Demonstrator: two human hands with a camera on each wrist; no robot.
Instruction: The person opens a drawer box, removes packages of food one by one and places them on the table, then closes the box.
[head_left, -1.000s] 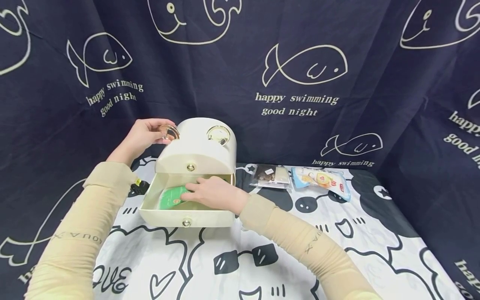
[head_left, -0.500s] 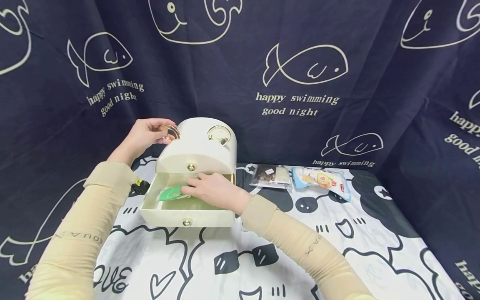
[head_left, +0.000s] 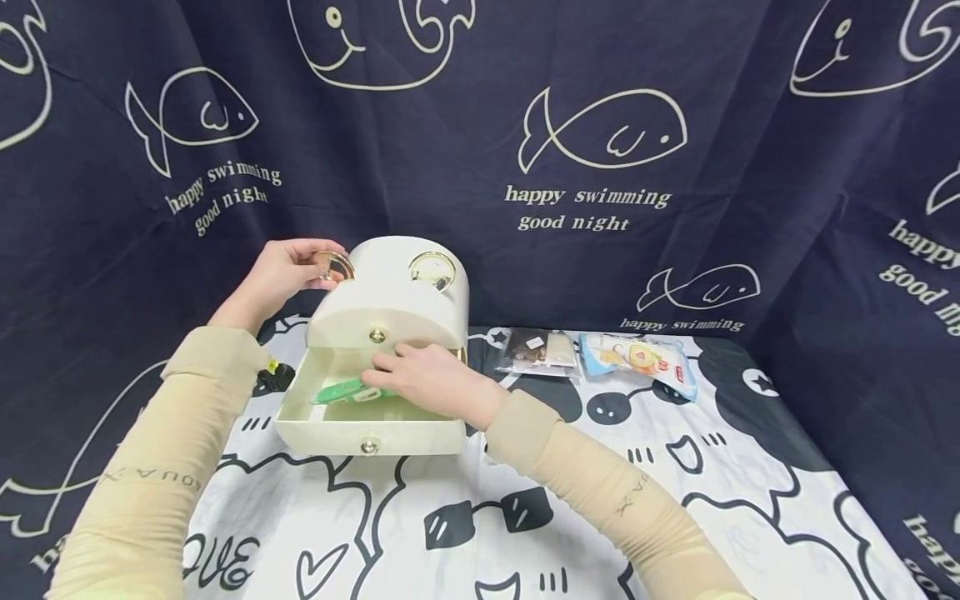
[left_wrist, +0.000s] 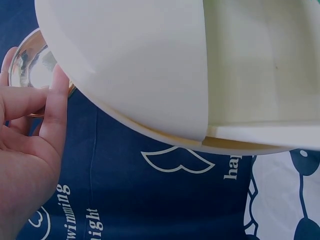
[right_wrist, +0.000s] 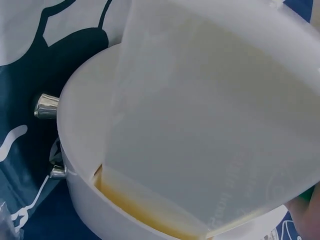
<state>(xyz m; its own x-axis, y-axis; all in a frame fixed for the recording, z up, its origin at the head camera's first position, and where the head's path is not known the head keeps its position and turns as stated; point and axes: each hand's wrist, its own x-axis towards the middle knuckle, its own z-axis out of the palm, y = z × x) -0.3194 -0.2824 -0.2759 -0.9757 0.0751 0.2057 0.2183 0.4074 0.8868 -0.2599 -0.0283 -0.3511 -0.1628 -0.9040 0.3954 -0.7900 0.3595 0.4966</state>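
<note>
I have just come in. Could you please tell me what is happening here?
Someone works at a white box with its lower drawer pulled open. The left hand grips a round gold fitting at the box's upper left. The right hand holds a green packet in the drawer; whether it touches the bottom is unclear. A clear packet and a blue-and-white packet lie right of the box.

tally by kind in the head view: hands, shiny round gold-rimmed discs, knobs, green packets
Hands: 2 (left hand, right hand)
Discs: 2 (left disc, right disc)
Knobs: 2 (upper knob, lower knob)
Green packet: 1
Total: 7
</note>
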